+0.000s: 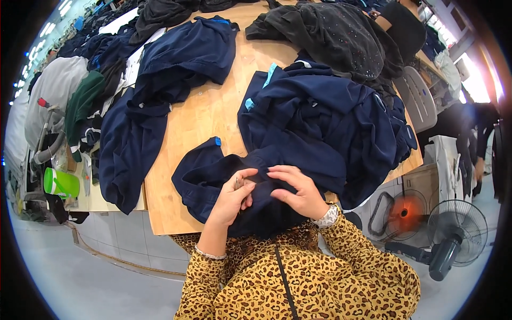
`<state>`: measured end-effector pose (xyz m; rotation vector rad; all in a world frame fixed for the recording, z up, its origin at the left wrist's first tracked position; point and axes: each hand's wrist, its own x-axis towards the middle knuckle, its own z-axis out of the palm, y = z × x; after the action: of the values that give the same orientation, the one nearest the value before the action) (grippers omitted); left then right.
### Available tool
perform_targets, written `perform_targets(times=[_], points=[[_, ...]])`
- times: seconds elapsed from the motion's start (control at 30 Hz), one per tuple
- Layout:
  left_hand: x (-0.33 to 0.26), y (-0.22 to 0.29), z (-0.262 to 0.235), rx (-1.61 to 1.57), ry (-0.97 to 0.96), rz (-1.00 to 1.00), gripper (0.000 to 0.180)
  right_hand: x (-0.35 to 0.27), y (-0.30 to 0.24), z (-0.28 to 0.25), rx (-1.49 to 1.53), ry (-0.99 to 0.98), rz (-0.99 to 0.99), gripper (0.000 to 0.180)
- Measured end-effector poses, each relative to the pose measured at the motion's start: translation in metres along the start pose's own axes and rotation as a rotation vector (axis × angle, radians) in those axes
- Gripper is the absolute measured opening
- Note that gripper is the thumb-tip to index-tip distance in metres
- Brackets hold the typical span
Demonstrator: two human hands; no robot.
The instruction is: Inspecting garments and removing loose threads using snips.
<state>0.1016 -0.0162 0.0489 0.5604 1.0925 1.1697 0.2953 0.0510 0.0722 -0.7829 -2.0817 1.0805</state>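
Observation:
A dark navy garment [213, 168] lies bunched at the table's near edge and drapes toward my lap, with a small blue tag at its far tip. Over it, my left hand [234, 197] is closed, its fingers curled and the thumb near the index finger. A thin greyish bit shows between those fingers, too small to name. Facing it, my right hand [300, 193] has its fingers stretched and the thumb apart, the fingertips at the cloth. Just beyond the right hand rises a large heap of navy garments [330, 117] with light blue tags.
More navy garments [186, 58] lie at the left of the wooden table [197, 117], one hanging over its edge. A black speckled cloth [330, 37] covers the far right. On the left stands a green bucket [61, 183]; a grey fan [453, 240] stands at lower right, near a chair [416, 98].

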Motion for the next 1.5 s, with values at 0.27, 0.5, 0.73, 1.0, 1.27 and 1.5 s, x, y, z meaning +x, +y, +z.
perform_targets(times=[0.27,0.5,0.73,1.0,1.27,1.5], points=[[-0.007,0.01,-0.01,0.076,-0.175,-0.063,0.036,0.003,0.014,0.003,0.36,-0.212,0.432,0.028],[0.008,-0.011,0.015,0.648,-0.094,0.386,0.037,-0.007,0.03,-0.008,0.597,-0.2,0.443,0.015],[0.018,-0.018,0.022,0.371,-0.186,0.033,0.018,-0.008,0.042,0.008,0.376,0.142,0.433,0.013],[0.016,-0.022,0.022,0.145,-0.089,-0.043,0.016,-0.009,0.026,-0.005,0.268,-0.093,0.33,0.023],[0.012,-0.028,0.027,0.147,-0.077,0.062,0.02,-0.016,0.028,0.008,0.135,-0.011,0.365,0.015],[0.011,-0.031,0.028,0.16,0.026,0.065,0.021,-0.014,0.028,0.005,0.586,-0.067,0.556,0.018]])
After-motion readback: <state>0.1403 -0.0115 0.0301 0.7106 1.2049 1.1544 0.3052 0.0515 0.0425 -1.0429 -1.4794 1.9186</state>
